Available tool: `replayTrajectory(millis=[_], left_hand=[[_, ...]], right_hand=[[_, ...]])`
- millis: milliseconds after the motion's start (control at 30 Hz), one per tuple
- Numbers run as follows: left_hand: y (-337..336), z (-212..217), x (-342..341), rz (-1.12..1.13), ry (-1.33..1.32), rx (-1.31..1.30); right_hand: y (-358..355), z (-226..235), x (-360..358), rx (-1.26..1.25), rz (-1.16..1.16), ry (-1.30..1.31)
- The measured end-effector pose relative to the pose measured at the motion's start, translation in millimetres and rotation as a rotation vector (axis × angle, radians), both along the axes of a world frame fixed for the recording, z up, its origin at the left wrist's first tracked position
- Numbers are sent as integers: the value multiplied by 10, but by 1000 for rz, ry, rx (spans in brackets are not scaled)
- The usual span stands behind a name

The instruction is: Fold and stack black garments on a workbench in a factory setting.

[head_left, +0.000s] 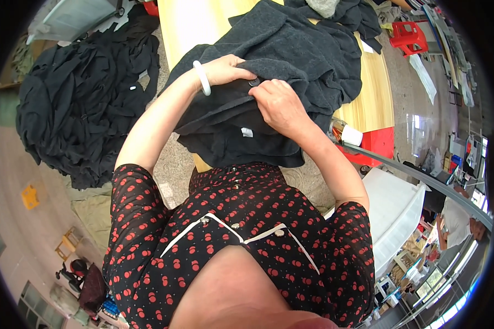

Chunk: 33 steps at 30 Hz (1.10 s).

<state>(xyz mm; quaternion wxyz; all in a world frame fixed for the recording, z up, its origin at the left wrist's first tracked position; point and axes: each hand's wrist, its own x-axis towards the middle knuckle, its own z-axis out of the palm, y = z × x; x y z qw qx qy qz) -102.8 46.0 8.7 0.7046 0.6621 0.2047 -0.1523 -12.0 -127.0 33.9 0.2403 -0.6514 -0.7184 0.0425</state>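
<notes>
Nearest the camera, the person's chest fills the lower frame, clad in a black dress [241,241] printed with small red shapes and trimmed with white piping and small buttons. Both bare forearms rise from it toward the middle of the view.

The left hand [228,70], with a pale bangle [202,77] at the wrist, is curled closed, its fingers pinching a fold of a dark grey knitted garment [291,60] just beside a dark round button [254,82]. The right hand [280,104] is likewise closed on the same garment, fingers bent over the cloth immediately right of the button; the two hands nearly meet there. A small white label [247,132] shows on the lower part of the garment, which hangs over the near edge of a yellow wooden table [376,93] and spreads back across its top.

To the right of the right forearm, a small jar [343,131] lies near the table edge beside a red surface [379,143]. A white plastic bin [395,208] stands lower right, by a grey rail.

On the floor to the left lies a large heap of black garments [82,109]. Further off, a red plastic stool [409,35] stands beyond the table at upper right. At far right, another person in a white top [455,225] is partly visible.
</notes>
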Motion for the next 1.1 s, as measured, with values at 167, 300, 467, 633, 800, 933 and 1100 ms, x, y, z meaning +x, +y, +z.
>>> replayTrajectory(millis=[167, 300, 467, 633, 800, 933, 1100], left_hand=[[-15, -113, 16, -41, -156, 364], [-83, -291, -31, 92, -161, 129], [-207, -257, -51, 231, -108, -13], [-166, -154, -40, 21, -156, 424], [-257, -236, -103, -92, -137, 827], [-377, -177, -99, -32, -217, 960], [-478, -336, -143, 39, -384, 1128]], right_hand=[[59, -143, 42, -9, -103, 58], [103, -182, 30, -37, -213, 128], [88, -260, 18, -28, -299, -9], [115, -374, 85, -35, -288, -65], [137, -415, 125, -23, -213, -9], [136, -455, 129, -10, -205, -21], [105, -464, 79, -11, -196, -117]])
